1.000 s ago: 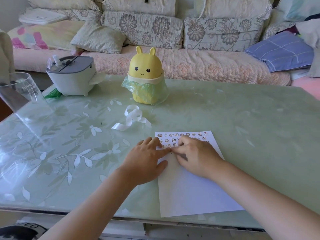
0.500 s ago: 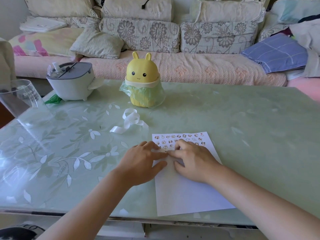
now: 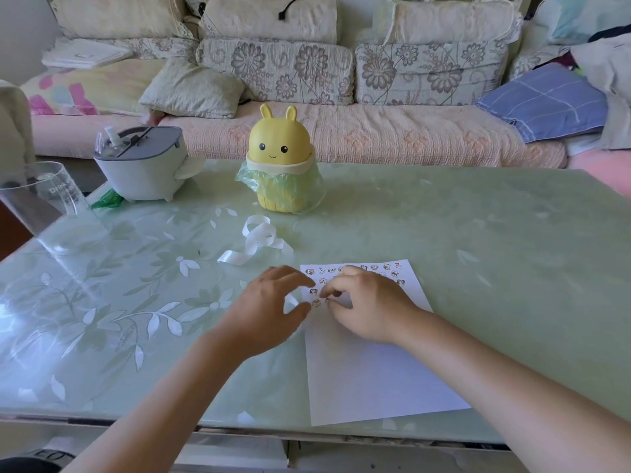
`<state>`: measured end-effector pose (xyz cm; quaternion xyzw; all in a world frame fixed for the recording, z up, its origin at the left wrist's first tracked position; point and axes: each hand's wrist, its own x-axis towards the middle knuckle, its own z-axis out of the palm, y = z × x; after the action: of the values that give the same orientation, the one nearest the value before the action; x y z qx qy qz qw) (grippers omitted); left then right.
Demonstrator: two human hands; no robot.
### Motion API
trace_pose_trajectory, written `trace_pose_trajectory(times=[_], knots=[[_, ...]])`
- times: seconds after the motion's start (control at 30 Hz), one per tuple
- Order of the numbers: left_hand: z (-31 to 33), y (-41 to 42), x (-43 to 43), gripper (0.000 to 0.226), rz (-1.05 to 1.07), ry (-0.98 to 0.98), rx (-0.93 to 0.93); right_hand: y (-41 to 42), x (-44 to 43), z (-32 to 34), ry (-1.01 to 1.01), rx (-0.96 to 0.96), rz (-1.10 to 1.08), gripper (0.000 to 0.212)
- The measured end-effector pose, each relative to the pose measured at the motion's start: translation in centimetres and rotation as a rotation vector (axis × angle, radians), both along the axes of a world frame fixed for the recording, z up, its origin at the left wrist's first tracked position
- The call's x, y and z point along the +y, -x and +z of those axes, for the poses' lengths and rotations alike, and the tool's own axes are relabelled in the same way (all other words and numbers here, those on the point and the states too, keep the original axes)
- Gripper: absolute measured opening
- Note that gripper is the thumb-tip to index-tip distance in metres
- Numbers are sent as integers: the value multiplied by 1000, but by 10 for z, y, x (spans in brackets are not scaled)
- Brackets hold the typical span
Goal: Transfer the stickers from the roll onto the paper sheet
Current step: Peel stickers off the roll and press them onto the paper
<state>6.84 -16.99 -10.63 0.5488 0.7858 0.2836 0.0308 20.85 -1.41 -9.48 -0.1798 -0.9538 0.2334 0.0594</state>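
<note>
A white paper sheet (image 3: pixel 375 377) lies on the table in front of me, with several small cartoon stickers (image 3: pixel 374 268) in rows along its far end. The white sticker roll strip (image 3: pixel 257 238) lies curled on the table just beyond the sheet's left corner. My left hand (image 3: pixel 269 308) hovers at the sheet's left edge, fingers curled, with a bit of white strip (image 3: pixel 292 299) showing between thumb and fingers. My right hand (image 3: pixel 370 303) is over the sticker rows, its thumb and forefinger pinching a small sticker (image 3: pixel 327 298) just above the paper.
The green glass table (image 3: pixel 478 250) carries a yellow bunny-shaped bin (image 3: pixel 279 148) with a green bag at the back, a grey-and-white appliance (image 3: pixel 140 165) to its left, and a clear plastic cup (image 3: pixel 41 199) at the far left. A sofa with cushions stands behind.
Both hands lay flat and pressed together on the sheet before. Now they have lifted a little and parted, fingers curled, the right one pinching a sticker.
</note>
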Motion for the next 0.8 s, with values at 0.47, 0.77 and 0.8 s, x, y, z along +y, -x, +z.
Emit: trace_pose_trajectory(times=[0.47,0.77,0.8], knots=[[2,-7,-16,58,199,310,166,38,-20,-2,219,-27,-74,5],[14,0,-9,11,216,149,-399,51,-21,4,437,73,-201,4],[14,1,-9,15,221,111,-465,52,-22,6,507,95,-236,4]])
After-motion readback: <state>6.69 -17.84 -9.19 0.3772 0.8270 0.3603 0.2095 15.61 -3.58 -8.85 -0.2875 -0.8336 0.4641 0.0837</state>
